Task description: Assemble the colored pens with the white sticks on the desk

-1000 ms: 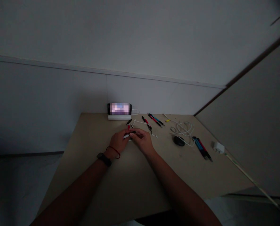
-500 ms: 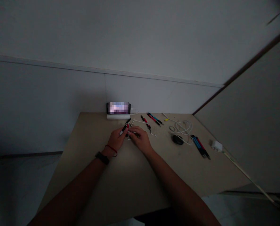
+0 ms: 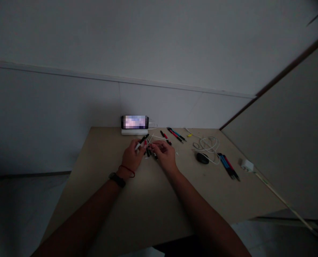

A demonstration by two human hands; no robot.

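Both my hands meet over a small pile of pen parts near the far middle of a beige table [image 3: 121, 210]. My left hand [image 3: 131, 156], with a watch and a red cord at the wrist, is closed on a black pen piece [image 3: 142, 140] that sticks up to the right. My right hand [image 3: 164, 152] pinches another thin dark pen part [image 3: 154, 154]. Red and white pen pieces [image 3: 149, 142] lie between the two hands. The light is dim and small details are hard to read.
A lit phone [image 3: 135, 122] rests on a white block at the table's far edge. Loose pens [image 3: 176, 135] lie to its right. Further right are a coiled white cable [image 3: 208, 145], a black mouse [image 3: 202, 158], a bundle of pens [image 3: 228, 166] and a white plug [image 3: 247, 165].
Both hands have shifted a little toward the far edge. The black pen piece in my left hand now points up and to the right, apart from my right hand's piece.
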